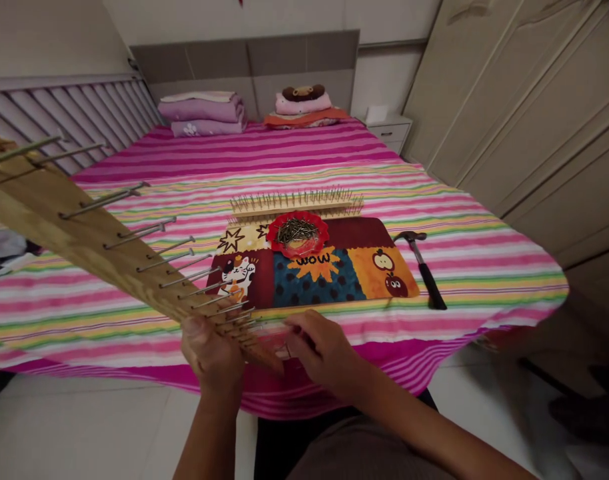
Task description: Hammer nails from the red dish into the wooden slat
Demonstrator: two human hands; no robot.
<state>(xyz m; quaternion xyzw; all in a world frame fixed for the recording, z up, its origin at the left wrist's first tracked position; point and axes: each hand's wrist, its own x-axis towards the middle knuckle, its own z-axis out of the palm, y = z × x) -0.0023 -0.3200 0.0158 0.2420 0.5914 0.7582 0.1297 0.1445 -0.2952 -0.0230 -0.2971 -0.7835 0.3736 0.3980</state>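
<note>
A long wooden strip [134,257] with nails standing out of it slants from the upper left down to the bed's near edge. Wrapped round its lower part is my left hand [212,357], closed. My right hand [324,350] hovers beside the strip's near end, fingers curled together. Whatever lies between these fingertips, if anything, is too small to make out. Beyond both hands, a red scalloped dish [271,235] full of loose nails rests on a colourful printed mat [314,293].
A hammer [424,270] with a black handle lies right of the mat. Behind the dish is another nail-studded wooden strip [294,207]. Folded bedding [204,113] and a pink stack [304,107] sit by the headboard [209,67]. A wardrobe [524,113] stands at right.
</note>
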